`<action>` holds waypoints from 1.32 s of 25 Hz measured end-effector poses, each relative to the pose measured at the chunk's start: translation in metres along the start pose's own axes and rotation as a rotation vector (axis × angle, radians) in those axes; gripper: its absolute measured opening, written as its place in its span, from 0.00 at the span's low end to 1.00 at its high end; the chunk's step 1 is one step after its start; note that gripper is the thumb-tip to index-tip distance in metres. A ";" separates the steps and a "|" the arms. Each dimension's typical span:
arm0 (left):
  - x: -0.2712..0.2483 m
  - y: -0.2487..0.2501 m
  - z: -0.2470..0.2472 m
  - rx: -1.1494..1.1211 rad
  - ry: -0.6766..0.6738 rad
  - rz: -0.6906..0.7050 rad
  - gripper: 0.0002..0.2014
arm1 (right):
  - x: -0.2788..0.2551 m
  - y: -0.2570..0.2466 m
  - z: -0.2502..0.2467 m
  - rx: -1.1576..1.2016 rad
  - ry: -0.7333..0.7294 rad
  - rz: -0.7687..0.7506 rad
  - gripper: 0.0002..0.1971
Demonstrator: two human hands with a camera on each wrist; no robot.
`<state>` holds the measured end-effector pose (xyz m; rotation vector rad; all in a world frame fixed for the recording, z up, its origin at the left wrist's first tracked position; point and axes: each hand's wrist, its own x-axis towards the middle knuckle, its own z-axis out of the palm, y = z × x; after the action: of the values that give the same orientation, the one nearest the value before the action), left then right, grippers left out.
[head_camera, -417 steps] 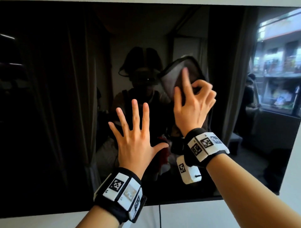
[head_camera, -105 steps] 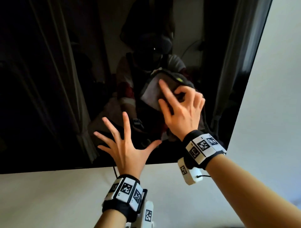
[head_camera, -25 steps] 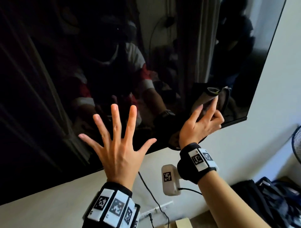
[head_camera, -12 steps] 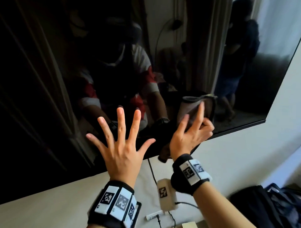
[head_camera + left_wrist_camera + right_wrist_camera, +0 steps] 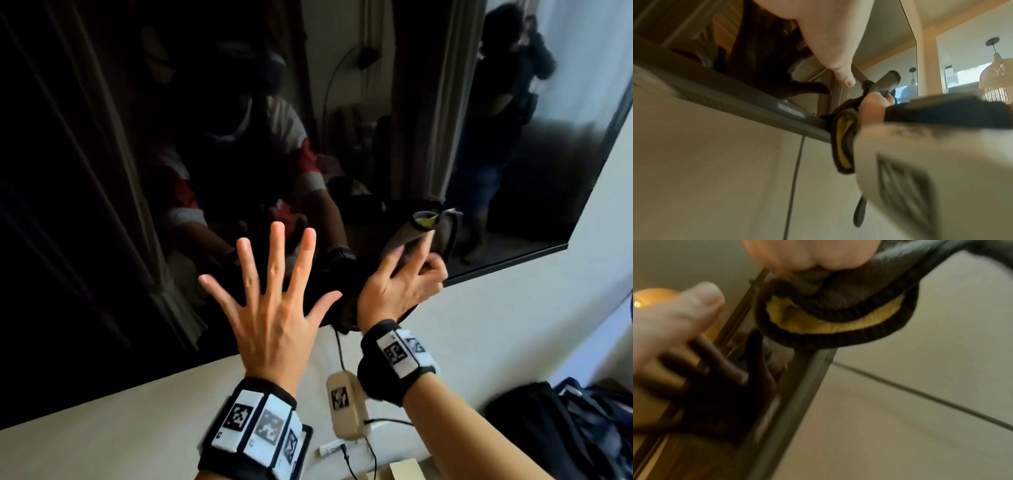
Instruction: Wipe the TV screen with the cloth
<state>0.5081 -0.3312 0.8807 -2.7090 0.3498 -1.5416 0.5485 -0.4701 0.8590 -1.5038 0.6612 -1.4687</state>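
The TV screen point(image 5: 102, 171) is a dark, reflective panel on a white wall; its lower right corner shows at the right. My right hand point(image 5: 404, 277) grips a dark grey cloth point(image 5: 399, 238) with a yellow inner side and presses it on the glass just above the TV's bottom edge point(image 5: 496, 263). Two fingers lie stretched along the cloth and the others are curled. The cloth point(image 5: 838, 313) bunches under my palm, with a fold point(image 5: 842, 146) hanging over the frame. My left hand point(image 5: 270, 308) is spread wide against the lower screen, holding nothing.
A black cable point(image 5: 339, 349) hangs down the wall point(image 5: 479, 325) below the TV. A dark bag point(image 5: 565, 428) lies at lower right, with a cardboard box point(image 5: 404, 471) beside it. A second person's reflection point(image 5: 496, 102) shows in the screen's right part.
Over the last second my right hand slid the cloth leftward along the bottom of the screen, away from the lower right corner. My left hand stayed spread on the glass.
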 end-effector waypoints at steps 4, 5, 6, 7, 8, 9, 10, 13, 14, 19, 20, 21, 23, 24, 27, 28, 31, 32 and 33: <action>-0.011 -0.088 -0.020 0.072 -0.007 -0.063 0.48 | -0.022 -0.014 0.003 0.019 -0.017 -0.054 0.27; -0.013 -0.109 -0.022 0.088 -0.024 -0.074 0.50 | -0.023 -0.022 0.009 0.029 0.041 0.052 0.27; -0.016 -0.125 -0.023 0.088 -0.044 -0.072 0.50 | -0.032 -0.030 0.013 0.038 0.080 0.110 0.28; -0.018 -0.133 -0.022 0.088 -0.060 -0.061 0.50 | -0.049 -0.037 0.015 0.030 0.080 0.097 0.27; -0.021 -0.139 -0.021 0.091 -0.072 -0.046 0.49 | -0.072 -0.042 0.015 0.012 0.042 0.018 0.27; -0.022 -0.142 -0.020 0.096 -0.075 -0.034 0.48 | -0.090 -0.046 0.013 0.021 -0.019 -0.071 0.27; -0.022 -0.142 -0.018 0.098 -0.074 -0.026 0.47 | -0.098 -0.045 0.014 0.031 -0.043 -0.126 0.27; -0.022 -0.142 -0.014 0.098 -0.049 -0.020 0.46 | -0.087 -0.050 0.026 0.045 0.084 0.056 0.26; -0.022 -0.142 -0.013 0.094 -0.038 -0.019 0.46 | -0.092 -0.054 0.029 0.050 0.089 0.085 0.26; -0.028 -0.143 -0.005 0.092 0.005 -0.005 0.45 | -0.113 -0.048 0.025 -0.001 -0.025 -0.127 0.25; -0.029 -0.143 -0.004 0.094 0.016 -0.006 0.44 | -0.106 -0.048 0.028 0.001 0.028 -0.035 0.26; -0.030 -0.143 -0.002 0.093 0.021 -0.005 0.44 | -0.106 -0.052 0.030 0.008 0.065 0.032 0.26; -0.030 -0.143 -0.003 0.079 0.025 0.003 0.44 | -0.130 -0.061 0.030 0.000 0.022 -0.011 0.25; -0.030 -0.143 -0.004 0.062 0.021 0.013 0.43 | -0.148 -0.062 0.027 -0.017 -0.042 -0.090 0.25; -0.038 -0.159 -0.010 0.014 0.005 0.053 0.41 | -0.143 -0.059 0.028 -0.012 -0.058 -0.125 0.26; -0.042 -0.171 -0.013 0.020 0.006 0.056 0.41 | -0.136 -0.062 0.031 -0.003 0.002 -0.020 0.26; -0.055 -0.214 -0.016 0.086 0.004 0.028 0.40 | -0.164 -0.080 0.037 0.023 -0.002 0.026 0.26; -0.057 -0.224 -0.015 0.094 0.000 0.031 0.40 | -0.182 -0.084 0.034 0.009 -0.058 -0.057 0.26; -0.061 -0.232 -0.014 0.096 -0.001 0.040 0.41 | -0.195 -0.088 0.031 0.009 -0.102 -0.131 0.26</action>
<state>0.5105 -0.0921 0.8629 -2.6143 0.3199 -1.5054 0.5305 -0.2554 0.8449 -1.6294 0.5024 -1.4793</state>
